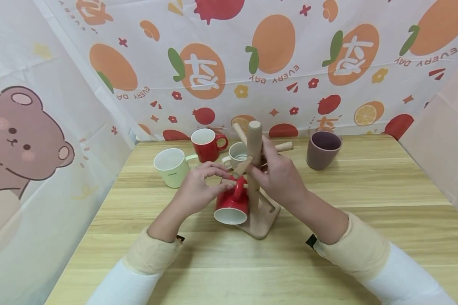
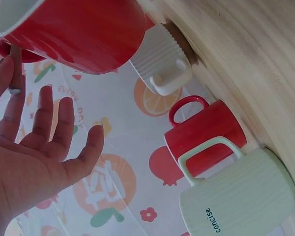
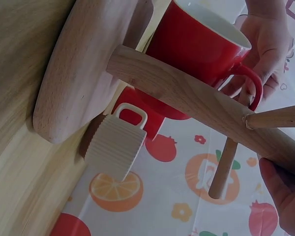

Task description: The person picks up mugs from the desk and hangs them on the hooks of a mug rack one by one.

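A red mug hangs by its handle on a peg of a wooden mug tree, its white mouth tilted down toward me. At the handle, my left hand pinches the peg's end between thumb and index finger; its other fingers spread away, as the left wrist view shows. The right hand grips the upright post near its top, partly hiding it. In the right wrist view the peg passes through the handle. Behind the post, a white ribbed mug stands on the table.
A pale green mug and a second red mug stand at the back left of the wooden table. To the right is a purple mug. A fruit-print cloth hangs behind the table.
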`<state>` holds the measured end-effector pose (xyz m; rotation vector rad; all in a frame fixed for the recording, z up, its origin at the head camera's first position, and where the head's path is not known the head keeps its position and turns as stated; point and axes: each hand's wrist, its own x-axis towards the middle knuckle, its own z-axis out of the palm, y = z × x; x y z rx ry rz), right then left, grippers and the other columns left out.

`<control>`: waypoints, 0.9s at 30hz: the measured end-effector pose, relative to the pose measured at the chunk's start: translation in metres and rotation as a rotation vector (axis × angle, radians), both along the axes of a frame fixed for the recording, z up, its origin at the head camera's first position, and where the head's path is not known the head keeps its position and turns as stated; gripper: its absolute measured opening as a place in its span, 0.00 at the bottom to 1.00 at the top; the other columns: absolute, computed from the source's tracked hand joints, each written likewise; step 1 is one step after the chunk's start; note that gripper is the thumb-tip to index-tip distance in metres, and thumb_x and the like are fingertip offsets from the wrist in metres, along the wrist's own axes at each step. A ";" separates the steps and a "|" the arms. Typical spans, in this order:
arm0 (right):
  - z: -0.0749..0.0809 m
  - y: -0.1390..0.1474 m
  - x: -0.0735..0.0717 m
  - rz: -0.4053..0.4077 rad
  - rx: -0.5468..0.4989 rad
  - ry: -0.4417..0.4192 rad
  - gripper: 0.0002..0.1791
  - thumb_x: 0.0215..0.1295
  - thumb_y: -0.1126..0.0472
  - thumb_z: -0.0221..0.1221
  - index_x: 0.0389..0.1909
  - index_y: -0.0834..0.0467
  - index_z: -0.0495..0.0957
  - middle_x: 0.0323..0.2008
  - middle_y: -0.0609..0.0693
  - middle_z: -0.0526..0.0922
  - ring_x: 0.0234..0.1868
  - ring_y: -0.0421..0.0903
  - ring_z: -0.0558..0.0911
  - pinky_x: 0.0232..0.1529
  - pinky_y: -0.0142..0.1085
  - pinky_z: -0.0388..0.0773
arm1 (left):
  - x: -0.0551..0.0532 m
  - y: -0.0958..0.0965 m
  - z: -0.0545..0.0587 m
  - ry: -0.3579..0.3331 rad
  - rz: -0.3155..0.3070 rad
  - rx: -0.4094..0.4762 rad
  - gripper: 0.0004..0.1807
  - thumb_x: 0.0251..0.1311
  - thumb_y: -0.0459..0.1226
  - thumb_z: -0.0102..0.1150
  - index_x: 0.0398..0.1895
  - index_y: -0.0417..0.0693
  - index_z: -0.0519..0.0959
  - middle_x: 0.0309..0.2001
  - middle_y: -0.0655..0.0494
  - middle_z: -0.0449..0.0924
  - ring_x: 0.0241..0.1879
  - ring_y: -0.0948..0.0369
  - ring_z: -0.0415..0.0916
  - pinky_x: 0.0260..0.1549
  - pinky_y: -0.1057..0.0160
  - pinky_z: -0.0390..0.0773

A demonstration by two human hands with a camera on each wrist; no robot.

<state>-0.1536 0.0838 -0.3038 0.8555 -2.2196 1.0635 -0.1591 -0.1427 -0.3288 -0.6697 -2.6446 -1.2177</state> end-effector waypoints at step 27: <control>-0.015 0.006 0.004 -0.001 0.062 0.073 0.56 0.58 0.60 0.69 0.77 0.64 0.40 0.50 0.61 0.81 0.33 0.47 0.87 0.34 0.33 0.84 | 0.014 0.037 0.024 -0.095 -0.113 0.098 0.29 0.61 0.35 0.61 0.66 0.50 0.69 0.63 0.53 0.74 0.63 0.56 0.71 0.51 0.50 0.81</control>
